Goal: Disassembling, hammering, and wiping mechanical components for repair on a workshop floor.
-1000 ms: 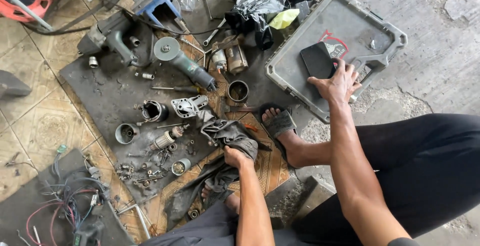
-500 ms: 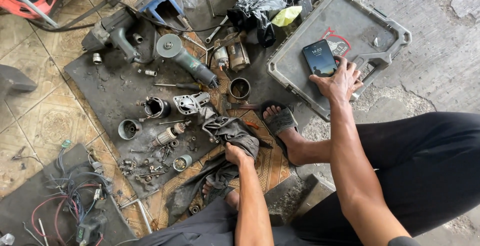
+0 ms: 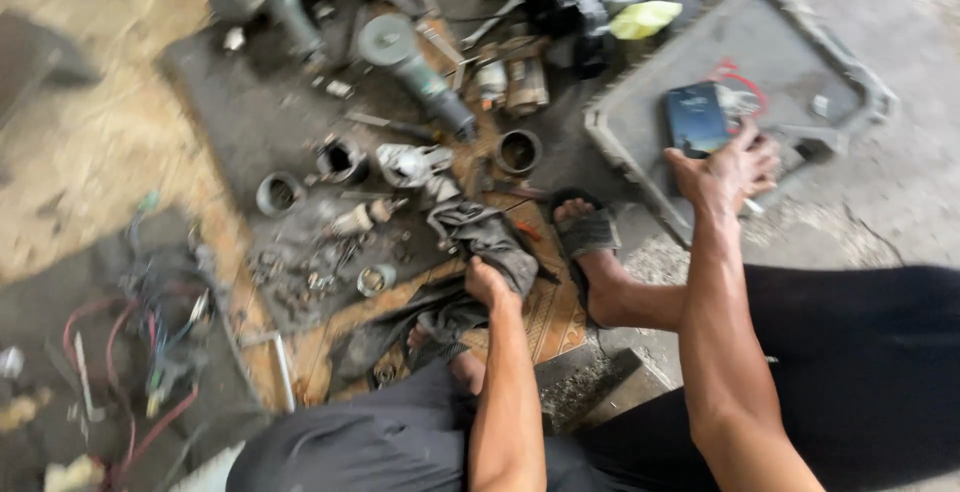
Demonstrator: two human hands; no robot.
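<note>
I sit low on the floor, and the view is blurred. My left hand [image 3: 489,283] grips a dirty grey rag [image 3: 488,233] that lies bunched on a brown board among metal parts. My right hand [image 3: 727,166] reaches out to a grey plastic tool case [image 3: 810,47]. Its thumb and fingers hold the lower edge of a dark phone [image 3: 696,117] with a lit screen, which rests on the case. My foot in a dark sandal [image 3: 586,233] is planted between the two hands.
A dark mat [image 3: 240,122] carries an angle grinder [image 3: 412,64], metal rings [image 3: 516,152] and several small loose parts. Tangled coloured wires [image 3: 150,352] lie at the left. A yellow cloth [image 3: 645,18] and dark plastic sit behind the case.
My right hand slid down off the phone, so its lit screen now shows. The left hand stays on the rag. The view swung and blurred.
</note>
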